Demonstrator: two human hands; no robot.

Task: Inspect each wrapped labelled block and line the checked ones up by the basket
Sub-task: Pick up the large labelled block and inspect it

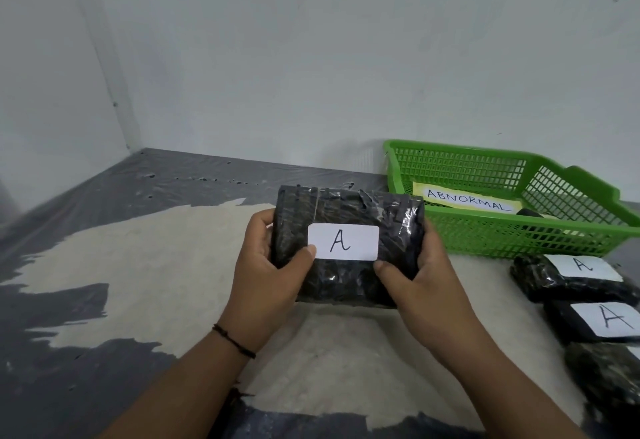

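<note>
A dark block wrapped in shiny plastic [346, 210] with a white label marked "A" is held up in front of me, label facing me. My left hand [266, 275] grips its left end, thumb on the label's left edge. My right hand [415, 275] grips its right end, thumb under the label's right corner. A green mesh basket [512, 234] with an "ABNORMAL" sign stands at the right by the wall. In front of the basket three wrapped blocks lie in a row: one labelled "A" [554, 282], a second labelled "A" [571, 324], and a third [602, 376] cut off by the frame edge.
The floor is covered with dark plastic sheeting [69, 369] and a pale patch [156, 265] in the middle. White walls meet in a corner at the far left. A dark object lies inside the basket, mostly hidden.
</note>
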